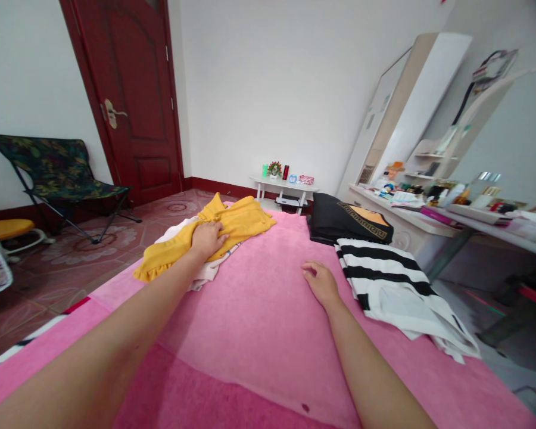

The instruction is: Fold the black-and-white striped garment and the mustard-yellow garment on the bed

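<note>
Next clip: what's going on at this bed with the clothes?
A person leans over a bed covered by a pink blanket. Their left hand lies on a yellow garment, which sits on top of a pale one. The right hand rests flat on the blanket, holding nothing, next to a black-and-white striped garment. A folded black garment lies beyond it.
</note>
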Motion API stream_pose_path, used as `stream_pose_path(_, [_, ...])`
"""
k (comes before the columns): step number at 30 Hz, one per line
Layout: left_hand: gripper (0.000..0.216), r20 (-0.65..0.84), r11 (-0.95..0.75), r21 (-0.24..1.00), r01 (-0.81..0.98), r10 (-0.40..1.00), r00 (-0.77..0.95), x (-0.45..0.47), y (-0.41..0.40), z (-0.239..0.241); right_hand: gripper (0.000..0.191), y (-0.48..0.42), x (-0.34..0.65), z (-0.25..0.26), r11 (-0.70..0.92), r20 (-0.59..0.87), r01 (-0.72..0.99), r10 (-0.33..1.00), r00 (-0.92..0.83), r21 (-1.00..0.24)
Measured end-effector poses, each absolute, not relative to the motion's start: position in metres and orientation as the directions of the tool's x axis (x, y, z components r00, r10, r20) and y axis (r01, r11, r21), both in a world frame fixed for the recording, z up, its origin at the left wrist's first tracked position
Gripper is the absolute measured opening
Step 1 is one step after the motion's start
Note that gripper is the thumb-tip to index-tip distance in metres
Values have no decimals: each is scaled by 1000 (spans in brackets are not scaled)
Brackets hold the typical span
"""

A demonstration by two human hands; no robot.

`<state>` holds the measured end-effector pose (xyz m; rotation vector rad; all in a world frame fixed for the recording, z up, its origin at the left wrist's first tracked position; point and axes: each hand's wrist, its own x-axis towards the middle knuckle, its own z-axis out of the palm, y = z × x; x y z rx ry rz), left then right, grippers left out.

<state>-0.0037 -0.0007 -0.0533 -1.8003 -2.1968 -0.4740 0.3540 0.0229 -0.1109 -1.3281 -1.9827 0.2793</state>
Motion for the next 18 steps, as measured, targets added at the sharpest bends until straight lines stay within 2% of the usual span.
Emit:
stream_pose_path(6, [28, 333, 176, 88, 980, 923, -195, -10, 7, -35, 24, 20, 351, -110, 433, 457, 712, 872, -175, -553])
stream_pose_path(9, [27, 320, 207, 96, 974, 920, -227, -6, 22, 0, 23, 18, 349, -108, 430, 464, 652, 876, -134, -624])
stream_pose_path(12, [36, 410, 209, 132, 969, 879, -246, 20, 33, 50, 21, 18, 348, -106, 421, 471, 585, 879, -73, -693])
stream_pose_path(13, [38, 447, 178, 150, 973, 865, -227, 34, 34, 66, 19, 19, 348, -106, 411, 472, 571, 880, -45, -711])
stream_pose_path(15, [41, 561, 8, 221, 975, 817, -134, 69, 29, 91, 20, 21, 350, -105, 384, 475, 551, 880, 25, -741])
stream_pose_path(18, [38, 609, -369, 206, 906, 774, 177, 124, 12, 93, 39, 25, 358, -105, 327, 438, 417, 875, 204, -848])
